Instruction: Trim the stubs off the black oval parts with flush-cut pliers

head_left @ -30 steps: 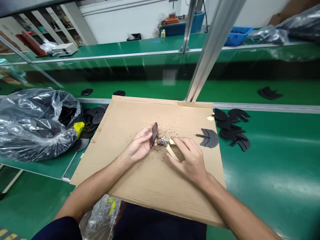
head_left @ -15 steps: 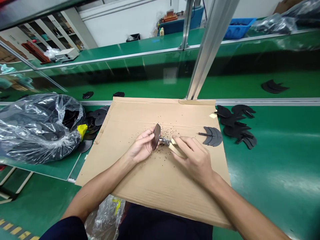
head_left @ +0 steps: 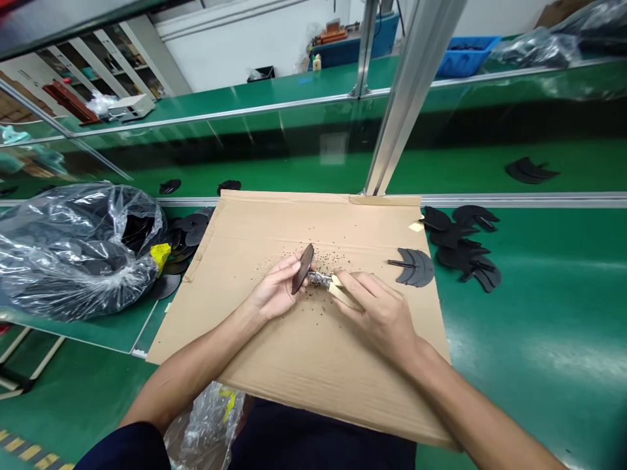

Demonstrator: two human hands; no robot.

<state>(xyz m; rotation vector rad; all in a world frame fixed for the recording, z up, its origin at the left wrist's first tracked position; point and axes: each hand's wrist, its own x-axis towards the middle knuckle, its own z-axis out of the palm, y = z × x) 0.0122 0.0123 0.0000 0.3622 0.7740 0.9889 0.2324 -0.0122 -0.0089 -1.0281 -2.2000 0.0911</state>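
Note:
My left hand (head_left: pixel 277 286) is closed on a thin dark round plastic part (head_left: pixel 303 267), held on edge above the cardboard sheet (head_left: pixel 274 222). In my right hand (head_left: pixel 377 307) are nippers (head_left: pixel 337 288) with pale yellow handles. Their metal jaws reach the right side of the held part; what lies between the jaws is too small to make out. Many tiny black scraps (head_left: pixel 318 313) are scattered on the cardboard beneath. To the right, a black fan-shaped part (head_left: pixel 416 267) with a thin stem lies flat on the cardboard.
A clear plastic bag (head_left: pixel 78 254) of black parts stands at left, beside loose black discs (head_left: pixel 179 261). Several black parts (head_left: pixel 465 245) lie right of the cardboard. A metal post (head_left: pixel 411 98) rises behind it. More black parts lie behind the metal rail.
The held part has tilted further and shifted slightly left. The nippers have moved a little left with it. My left hand has stayed almost in place.

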